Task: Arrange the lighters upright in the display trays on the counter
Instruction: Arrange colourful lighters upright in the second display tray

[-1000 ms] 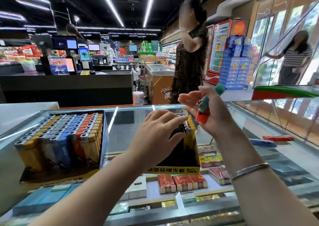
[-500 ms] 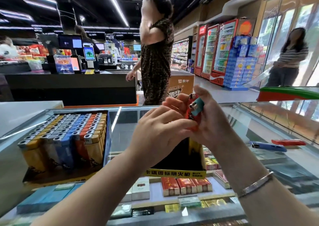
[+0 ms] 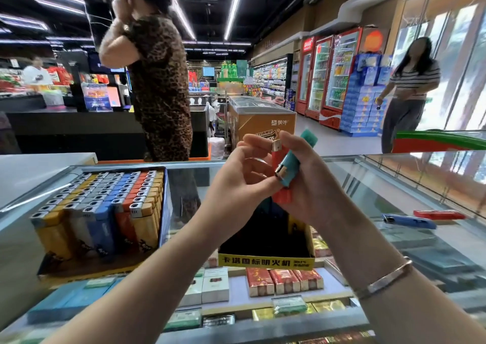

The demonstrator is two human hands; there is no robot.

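My right hand [image 3: 313, 186] holds a teal lighter [image 3: 292, 164] and a red lighter [image 3: 279, 157] above a black and yellow display tray [image 3: 265, 261] on the glass counter. My left hand [image 3: 236, 186] pinches at the metal top of the teal lighter. The tray's inside looks dark; I cannot tell what stands in it. At the left, a blue-walled tray [image 3: 164, 207] holds several upright lighters in yellow, grey, blue and orange rows. A blue lighter [image 3: 409, 221] and a red lighter [image 3: 438, 214] lie flat on the glass at the right.
Cigarette packs [image 3: 285, 280] fill the shelf under the glass counter [image 3: 394, 186]. A person in a leopard-print dress [image 3: 160, 86] stands just beyond the counter. Another person [image 3: 407, 93] walks at the right by drink fridges. A white surface [image 3: 39, 167] lies at the far left.
My left hand lifted off the black tray and came up to the lighters in my right hand. The person in the leopard print moved left; the view shifted.
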